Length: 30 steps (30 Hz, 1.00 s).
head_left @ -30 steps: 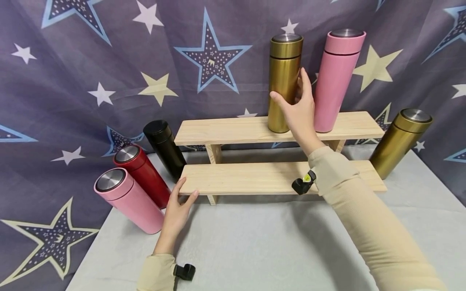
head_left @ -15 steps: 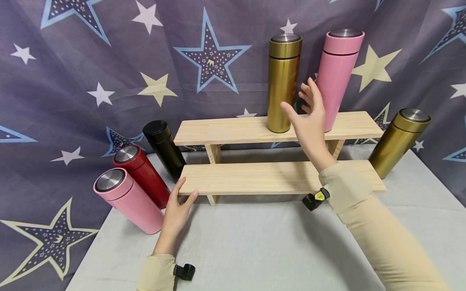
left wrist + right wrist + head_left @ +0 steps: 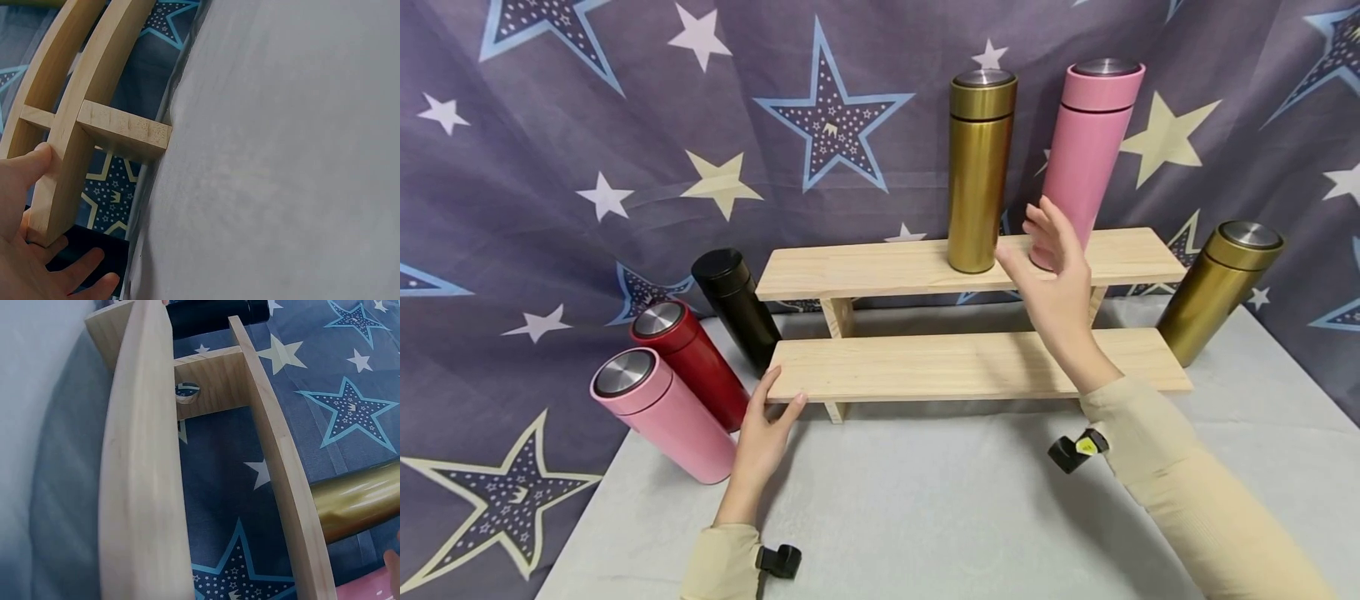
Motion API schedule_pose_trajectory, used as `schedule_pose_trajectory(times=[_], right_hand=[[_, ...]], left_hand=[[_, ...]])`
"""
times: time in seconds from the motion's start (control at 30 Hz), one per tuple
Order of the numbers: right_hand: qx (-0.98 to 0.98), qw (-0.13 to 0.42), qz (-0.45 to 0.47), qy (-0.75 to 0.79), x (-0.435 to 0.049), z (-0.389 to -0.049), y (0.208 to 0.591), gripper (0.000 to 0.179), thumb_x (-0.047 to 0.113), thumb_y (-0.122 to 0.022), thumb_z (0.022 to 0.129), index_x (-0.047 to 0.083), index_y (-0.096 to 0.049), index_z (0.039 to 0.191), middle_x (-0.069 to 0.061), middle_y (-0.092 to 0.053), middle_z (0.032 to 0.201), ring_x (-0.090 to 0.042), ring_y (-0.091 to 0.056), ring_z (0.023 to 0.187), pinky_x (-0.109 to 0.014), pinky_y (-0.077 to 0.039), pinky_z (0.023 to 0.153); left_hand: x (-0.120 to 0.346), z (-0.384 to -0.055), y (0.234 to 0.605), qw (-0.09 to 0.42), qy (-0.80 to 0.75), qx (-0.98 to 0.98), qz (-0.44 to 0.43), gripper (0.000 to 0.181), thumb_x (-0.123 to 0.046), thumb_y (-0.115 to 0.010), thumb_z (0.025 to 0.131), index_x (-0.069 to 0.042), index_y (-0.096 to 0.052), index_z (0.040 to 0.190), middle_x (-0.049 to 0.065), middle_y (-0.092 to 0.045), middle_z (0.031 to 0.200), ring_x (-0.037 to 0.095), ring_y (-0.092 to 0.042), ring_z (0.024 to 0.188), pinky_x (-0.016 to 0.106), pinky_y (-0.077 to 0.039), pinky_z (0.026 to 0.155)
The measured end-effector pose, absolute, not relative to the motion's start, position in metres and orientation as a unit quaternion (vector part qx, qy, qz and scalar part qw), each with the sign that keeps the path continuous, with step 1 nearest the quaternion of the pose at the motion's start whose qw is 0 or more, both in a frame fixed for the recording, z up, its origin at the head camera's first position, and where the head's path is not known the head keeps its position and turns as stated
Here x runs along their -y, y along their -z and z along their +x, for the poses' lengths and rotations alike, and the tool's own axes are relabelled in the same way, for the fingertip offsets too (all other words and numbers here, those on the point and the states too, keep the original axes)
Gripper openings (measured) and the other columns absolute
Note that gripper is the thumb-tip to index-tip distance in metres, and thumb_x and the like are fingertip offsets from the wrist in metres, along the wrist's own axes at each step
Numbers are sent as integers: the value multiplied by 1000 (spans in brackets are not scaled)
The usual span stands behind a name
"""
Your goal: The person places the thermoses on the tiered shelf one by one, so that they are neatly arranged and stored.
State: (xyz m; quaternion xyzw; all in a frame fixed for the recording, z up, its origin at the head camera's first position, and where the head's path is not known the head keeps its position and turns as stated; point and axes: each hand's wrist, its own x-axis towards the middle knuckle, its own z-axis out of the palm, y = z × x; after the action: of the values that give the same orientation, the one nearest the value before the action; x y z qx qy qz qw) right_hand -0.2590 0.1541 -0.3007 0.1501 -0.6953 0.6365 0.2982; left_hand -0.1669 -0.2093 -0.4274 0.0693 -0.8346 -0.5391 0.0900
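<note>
In the head view, my right hand [image 3: 1060,300] hovers in front of the upper board [image 3: 865,271] of a two-tier wooden shelf. Its fingers are spread and hold nothing, overlapping the foot of a tall pink thermos flask [image 3: 1093,133]. A gold thermos flask [image 3: 981,175] stands upright on the same board, left of the hand. My left hand [image 3: 762,442] grips the left front corner of the lower board [image 3: 910,367]. The left wrist view shows its thumb and fingers on opposite sides of the board's end [image 3: 56,200].
On the cloth-covered table [image 3: 910,508], a pink flask [image 3: 673,421], a red flask [image 3: 700,367] and a black flask [image 3: 741,308] stand left of the shelf. Another gold flask [image 3: 1217,292] stands at its right end. A star-patterned curtain [image 3: 865,67] hangs behind.
My right hand has let go of the gold flask on the upper board and drawn back, down and to the right. The left hand has stayed on the shelf corner.
</note>
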Motion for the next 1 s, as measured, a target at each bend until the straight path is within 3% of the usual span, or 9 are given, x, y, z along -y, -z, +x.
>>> schedule_pose_trajectory(times=[0.2, 0.4, 1.0], right_hand=[[687, 316, 176, -631, -161, -249, 308, 63, 1, -72, 89, 5, -46, 146, -1, -57, 137, -20, -55, 121, -39, -42, 103], [688, 313, 177, -630, -169, -240, 312, 62, -3, -72, 88, 6, -50, 144, -9, -57, 138, -27, -55, 120, -36, -42, 103], [709, 315, 153, -612, -193, -226, 331, 65, -5, -73, 86, 7, -49, 145, -11, -57, 138, -18, -52, 126, -29, -42, 102]], left_hand=[[209, -167, 427, 93, 538, 835, 69, 69, -26, -66, 97, -10, -32, 155, 11, -19, 163, 38, -40, 136, 50, -40, 105], [209, -167, 427, 93, 537, 836, 71, 69, -26, -67, 97, -11, -32, 155, 11, -20, 162, 38, -41, 136, 49, -41, 104], [209, -167, 427, 91, 532, 839, 73, 69, -28, -67, 97, -11, -33, 154, 11, -19, 163, 38, -40, 136, 50, -41, 104]])
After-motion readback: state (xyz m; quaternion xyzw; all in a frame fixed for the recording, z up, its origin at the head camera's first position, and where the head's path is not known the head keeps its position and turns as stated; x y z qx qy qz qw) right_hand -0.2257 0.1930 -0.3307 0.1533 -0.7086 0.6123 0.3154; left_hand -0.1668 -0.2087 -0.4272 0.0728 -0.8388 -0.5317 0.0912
